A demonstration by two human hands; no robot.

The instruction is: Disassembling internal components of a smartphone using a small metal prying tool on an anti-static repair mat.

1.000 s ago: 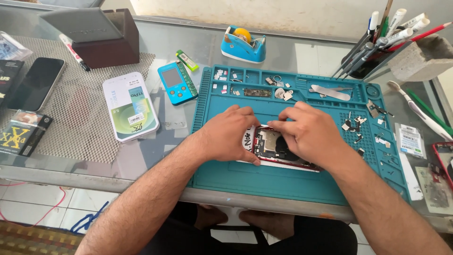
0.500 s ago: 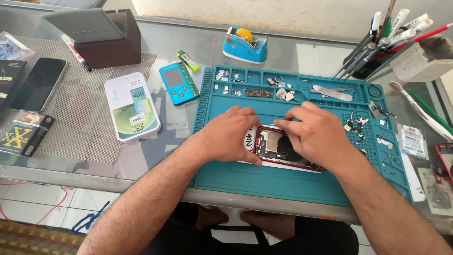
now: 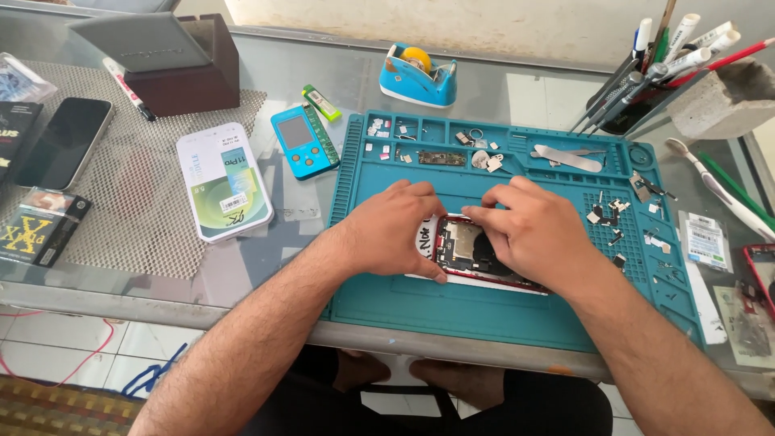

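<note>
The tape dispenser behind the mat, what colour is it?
Blue tape dispenser, yellow roll; head view.

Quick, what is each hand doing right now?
Left hand: curled, pressing on the opened phone.
Right hand: fingertips on the phone's top edge; whether it pinches anything cannot be told.

Both hands curled palm-down: left [image 3: 395, 234], right [image 3: 537, 236], fingertips nearly meeting

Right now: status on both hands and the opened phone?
Left hand steadies opened red phone at its left edge. Right hand covers its right side, fingertips on the internals. Phone flat on teal mat; nothing in the way.
</note>
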